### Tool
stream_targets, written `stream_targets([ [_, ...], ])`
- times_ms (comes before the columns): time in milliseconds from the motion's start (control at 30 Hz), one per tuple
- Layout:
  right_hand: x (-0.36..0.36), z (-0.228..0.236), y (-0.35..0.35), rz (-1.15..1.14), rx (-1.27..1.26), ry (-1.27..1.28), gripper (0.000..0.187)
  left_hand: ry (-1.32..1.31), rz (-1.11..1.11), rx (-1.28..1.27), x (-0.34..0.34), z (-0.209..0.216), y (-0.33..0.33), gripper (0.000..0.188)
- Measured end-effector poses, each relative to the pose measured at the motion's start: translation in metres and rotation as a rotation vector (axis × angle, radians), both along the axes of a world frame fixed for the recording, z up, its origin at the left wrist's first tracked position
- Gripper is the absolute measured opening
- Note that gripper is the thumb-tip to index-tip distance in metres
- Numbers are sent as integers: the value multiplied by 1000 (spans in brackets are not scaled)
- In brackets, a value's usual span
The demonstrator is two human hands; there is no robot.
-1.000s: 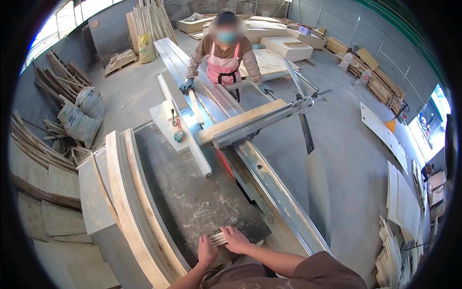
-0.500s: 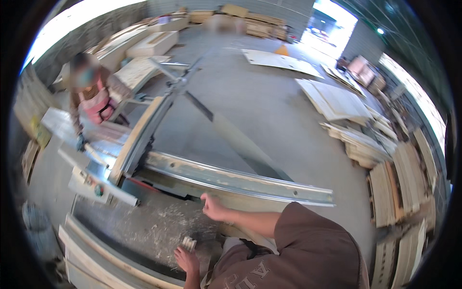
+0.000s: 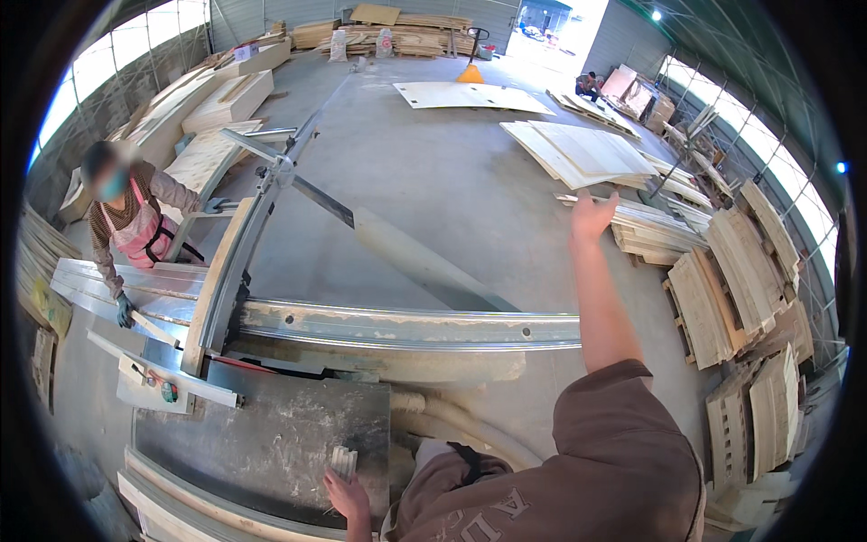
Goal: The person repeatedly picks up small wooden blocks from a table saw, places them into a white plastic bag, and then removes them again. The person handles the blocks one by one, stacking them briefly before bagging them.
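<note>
My left hand (image 3: pixel 348 496) is low over the dusty dark saw table (image 3: pixel 262 406). Its fingers are closed around the lower end of a small bundle of short pale wood pieces (image 3: pixel 342 461). Stretched out ahead to the right, my right hand (image 3: pixel 592 217) is raised in the air with its fingers apart and nothing visible in it. Behind that hand, farther off on the floor, lie stacked boards (image 3: pixel 650 224). A long metal sliding rail (image 3: pixel 406 325) runs across beyond the saw table.
A masked person (image 3: pixel 135 212) in a pink apron stands at the far left, a gloved hand on a wood strip (image 3: pixel 155 329). Long boards (image 3: pixel 190 497) lie along the near left side. Pallets of panels (image 3: pixel 713 307) line the right, and a yellow pallet truck (image 3: pixel 470 72) stands far back.
My right hand has risen from beside the saw table and reached out forward and right, its fingers spreading. My left hand stays by the wood pieces. The view has shifted.
</note>
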State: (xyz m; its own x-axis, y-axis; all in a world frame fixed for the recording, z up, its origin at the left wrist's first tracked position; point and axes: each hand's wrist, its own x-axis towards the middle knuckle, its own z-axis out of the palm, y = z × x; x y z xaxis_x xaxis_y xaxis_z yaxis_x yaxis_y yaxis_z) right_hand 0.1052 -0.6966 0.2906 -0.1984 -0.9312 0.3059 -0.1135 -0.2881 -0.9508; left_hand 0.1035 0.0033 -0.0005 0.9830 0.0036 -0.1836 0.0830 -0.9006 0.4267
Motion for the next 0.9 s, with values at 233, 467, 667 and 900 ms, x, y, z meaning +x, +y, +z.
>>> stream_targets([
  [233, -49, 45, -25, -306, -105, 73, 106, 9, -7, -233, -5, -4, 2, 73],
  [467, -16, -44, 41, 154, -338, 341, 71, 44, 26, -369, -2, -33, 13, 58],
  [667, 33, -220, 310, 1460, 32, 890, 52, 82, 37, -253, 3, 12, 7, 63],
  [900, 61, -224, 512, 1946, -1271, 1054, 97, 52, 86, -305, -6, 9, 1, 66],
])
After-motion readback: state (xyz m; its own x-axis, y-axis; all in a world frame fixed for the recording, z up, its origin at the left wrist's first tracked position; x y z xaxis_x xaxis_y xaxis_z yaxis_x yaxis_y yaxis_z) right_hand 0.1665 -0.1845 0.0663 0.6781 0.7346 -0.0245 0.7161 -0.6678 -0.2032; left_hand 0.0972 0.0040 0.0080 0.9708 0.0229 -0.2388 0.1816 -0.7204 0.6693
